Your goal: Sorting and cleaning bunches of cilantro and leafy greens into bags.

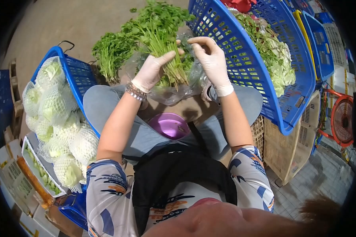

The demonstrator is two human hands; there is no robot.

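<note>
My left hand (151, 72), in a white glove, is wrapped round the stems of a bunch of coriander-like greens (162, 41). The leafy end points away from me and the pale stem ends toward my lap. To the right of the bunch is my gloved right hand (213, 63), its thumb and forefinger drawn into a pinch; whatever sits between the tips is too small to make out. Under the bunch lies a clear plastic bag (172, 96) with more greens partly hidden in it. Another bunch of greens (110, 55) rests on the floor to the left.
A blue crate (245, 51) with leaf scraps stands close on my right. At my left, another blue crate (77, 73) carries net-wrapped cabbages (53, 106). Between my legs is a purple bowl (168, 125). A red fan (341, 118) and wooden-coloured crate (283, 142) stand further right.
</note>
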